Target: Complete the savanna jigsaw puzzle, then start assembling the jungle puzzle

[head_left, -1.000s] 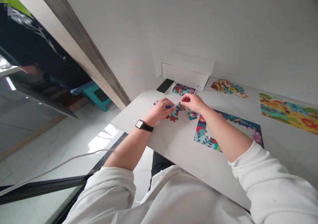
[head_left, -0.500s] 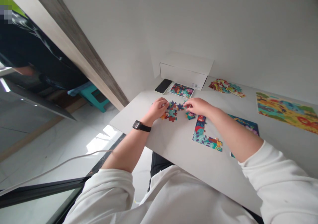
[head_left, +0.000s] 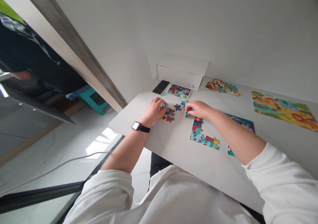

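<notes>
My left hand (head_left: 155,110), with a black watch on its wrist, rests at the left side of a pile of loose puzzle pieces (head_left: 170,115). Its fingers are curled over some pieces, and what they grip is hidden. My right hand (head_left: 195,109) pinches a teal and dark puzzle piece (head_left: 188,113) just above the upper end of an L-shaped joined puzzle strip (head_left: 196,131). Between my hands lie a blue piece (head_left: 177,107) and a teal piece (head_left: 184,103). A picture card (head_left: 178,91) lies behind them.
A phone (head_left: 161,87) and white box (head_left: 180,72) stand behind. More pieces (head_left: 223,87), a yellow animal puzzle (head_left: 284,110) and a partly covered blue puzzle (head_left: 240,123) lie on the white table (head_left: 174,143). A person (head_left: 37,52) is beyond the wall edge, near a teal stool (head_left: 93,100).
My left hand has shifted slightly left and curled over the pile's edge. My right hand has closed on a piece near the strip's top. The view has shifted slightly.
</notes>
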A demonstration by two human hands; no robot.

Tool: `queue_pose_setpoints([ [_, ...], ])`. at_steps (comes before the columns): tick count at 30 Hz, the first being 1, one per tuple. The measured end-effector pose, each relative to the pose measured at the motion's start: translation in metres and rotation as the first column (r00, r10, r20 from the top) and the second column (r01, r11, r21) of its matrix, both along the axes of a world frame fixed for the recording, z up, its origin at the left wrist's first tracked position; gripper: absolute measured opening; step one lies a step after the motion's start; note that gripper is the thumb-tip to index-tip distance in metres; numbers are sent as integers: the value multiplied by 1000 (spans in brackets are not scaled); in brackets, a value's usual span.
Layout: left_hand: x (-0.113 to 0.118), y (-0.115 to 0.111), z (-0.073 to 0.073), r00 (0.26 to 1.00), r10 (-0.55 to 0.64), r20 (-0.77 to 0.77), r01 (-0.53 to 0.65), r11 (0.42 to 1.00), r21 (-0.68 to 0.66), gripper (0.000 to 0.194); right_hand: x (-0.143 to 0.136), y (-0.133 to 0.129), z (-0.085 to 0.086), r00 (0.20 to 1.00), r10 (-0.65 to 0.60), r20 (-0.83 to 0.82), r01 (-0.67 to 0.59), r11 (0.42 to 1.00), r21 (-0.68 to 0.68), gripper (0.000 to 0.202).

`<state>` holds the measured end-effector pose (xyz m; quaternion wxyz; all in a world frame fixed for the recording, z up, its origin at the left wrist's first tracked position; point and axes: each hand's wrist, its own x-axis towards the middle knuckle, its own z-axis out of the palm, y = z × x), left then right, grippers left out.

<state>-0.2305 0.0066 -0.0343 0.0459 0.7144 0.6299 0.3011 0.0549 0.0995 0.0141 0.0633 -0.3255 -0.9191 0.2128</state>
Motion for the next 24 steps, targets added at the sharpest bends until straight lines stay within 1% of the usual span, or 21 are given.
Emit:
queue_pose_setpoints([
  [1,1,-1,2,1000,-2,0,2,1000,17,21,4,-1,1,997,-36,-67,31,997,-78,10],
  [3,3,-2,9,1000,-22,4,22,998,59,16,15,-6,3,967,-137,-217,84,968,-235,9],
  [6,13,-4,26,995,-90,44,84,988,126,15,43,-16,10,868,-297,-398,130,910,-394,18],
  [8,28,-5,40,981,-155,115,139,981,134,17,65,-27,15,801,-392,-453,158,867,-472,27],
  [11,68,-5,59,936,-234,262,226,972,62,22,100,-46,22,715,-509,-480,206,809,-551,37],
  [14,124,-6,70,895,-308,323,334,942,-26,29,130,-67,23,634,-594,-495,277,772,-572,42],
  [17,180,-9,73,877,-367,310,418,901,-115,35,155,-86,15,550,-654,-519,345,744,-572,46],
  [19,210,-13,71,871,-384,306,449,875,-182,36,167,-97,4,508,-675,-536,370,732,-571,48],
  [21,230,-18,67,867,-389,312,466,856,-226,33,175,-105,-8,482,-682,-550,381,729,-569,50],
  [24,241,-22,57,841,-397,367,500,830,-248,30,180,-114,-25,478,-681,-555,403,731,-550,50],
])
